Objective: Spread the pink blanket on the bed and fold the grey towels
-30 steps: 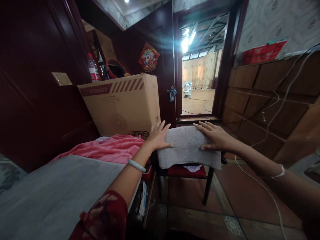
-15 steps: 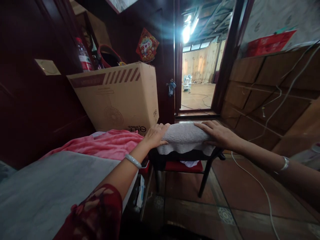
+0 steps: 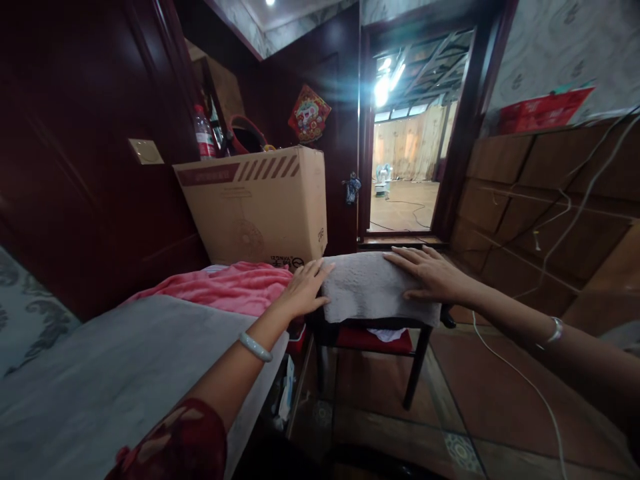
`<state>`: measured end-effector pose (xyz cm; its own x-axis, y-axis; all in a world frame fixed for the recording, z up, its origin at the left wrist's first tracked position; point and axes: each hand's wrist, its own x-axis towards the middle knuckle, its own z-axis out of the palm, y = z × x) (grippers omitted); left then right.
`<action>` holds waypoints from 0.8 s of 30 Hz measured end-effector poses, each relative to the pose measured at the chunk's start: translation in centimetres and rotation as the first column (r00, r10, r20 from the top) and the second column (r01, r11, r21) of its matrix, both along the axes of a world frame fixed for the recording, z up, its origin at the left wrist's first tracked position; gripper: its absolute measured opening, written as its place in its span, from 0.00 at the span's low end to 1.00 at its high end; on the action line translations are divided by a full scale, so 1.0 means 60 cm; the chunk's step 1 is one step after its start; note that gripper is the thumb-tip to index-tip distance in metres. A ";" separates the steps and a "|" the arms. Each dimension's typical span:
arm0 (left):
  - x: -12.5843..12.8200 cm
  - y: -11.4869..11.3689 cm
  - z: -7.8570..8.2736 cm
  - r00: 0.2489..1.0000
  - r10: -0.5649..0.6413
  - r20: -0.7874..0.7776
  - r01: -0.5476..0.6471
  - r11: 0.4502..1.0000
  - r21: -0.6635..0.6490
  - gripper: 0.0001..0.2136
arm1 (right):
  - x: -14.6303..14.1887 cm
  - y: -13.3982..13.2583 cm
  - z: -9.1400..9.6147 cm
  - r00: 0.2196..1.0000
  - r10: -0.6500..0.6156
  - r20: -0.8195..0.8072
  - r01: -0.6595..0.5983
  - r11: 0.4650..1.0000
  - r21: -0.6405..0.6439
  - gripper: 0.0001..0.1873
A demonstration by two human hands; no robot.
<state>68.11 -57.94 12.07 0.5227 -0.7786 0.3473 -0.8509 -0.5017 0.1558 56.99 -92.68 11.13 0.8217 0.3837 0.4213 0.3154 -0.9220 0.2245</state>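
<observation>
On top of the small black stool (image 3: 417,363) lies a folded grey cloth (image 3: 373,290). Your left hand (image 3: 301,293) rests flat on its left edge and your right hand (image 3: 431,275) flat on its right side. Your fingers are spread and grip nothing, which likely keeps the cloth smooth and steady. A pink blanket (image 3: 225,288) lies on the bed (image 3: 125,373), just beside your left hand.

You have a single view — the camera on your head, facing forward and down. It sits near the grey cloth (image 3: 373,287) on the stool (image 3: 417,363), with the bed (image 3: 125,360) at your left and the open doorway (image 3: 403,200) straight ahead.
</observation>
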 end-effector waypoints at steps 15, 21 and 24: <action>-0.240 0.431 -0.121 0.814 0.509 -0.280 -0.486 0.861 0.151 0.25 | 0.068 0.196 -0.028 0.932 0.324 0.165 -0.349 0.924 0.155 0.33; -0.439 0.616 -0.160 0.523 0.813 -0.256 -0.808 0.569 0.154 0.27 | 0.112 0.405 -0.109 0.836 0.545 0.057 -0.540 0.800 0.261 0.30; -0.560 0.682 -0.186 0.317 0.925 -0.208 -0.916 0.356 0.187 0.25 | 0.153 0.503 -0.176 0.756 0.653 -0.041 -0.607 0.724 0.328 0.30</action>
